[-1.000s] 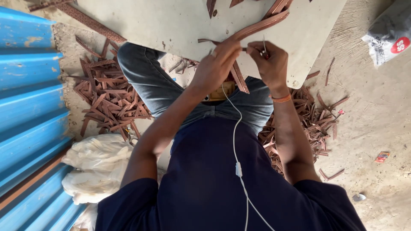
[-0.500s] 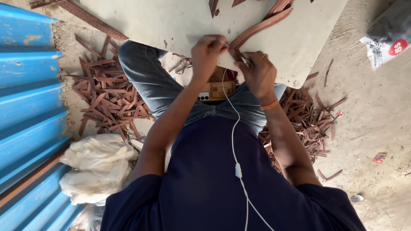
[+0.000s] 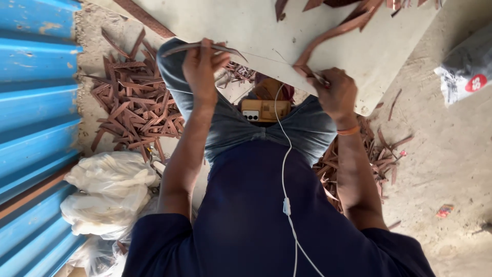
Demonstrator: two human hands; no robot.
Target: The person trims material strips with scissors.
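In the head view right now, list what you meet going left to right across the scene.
Blue corrugated sheet → white plastic bags → left hand holding a thin brown strip → phone → right hand → grey bag.

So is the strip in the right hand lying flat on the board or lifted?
Partly lifted: the brown strip arches up from the right hand, over the pale board.

At nine o'clock I see a blue corrugated sheet (image 3: 36,102), with white plastic bags (image 3: 107,190) bunched at seven. A phone (image 3: 265,110) rests on the lap at centre, its white cable (image 3: 283,169) trailing toward six, and a grey sack (image 3: 467,72) lies at two.
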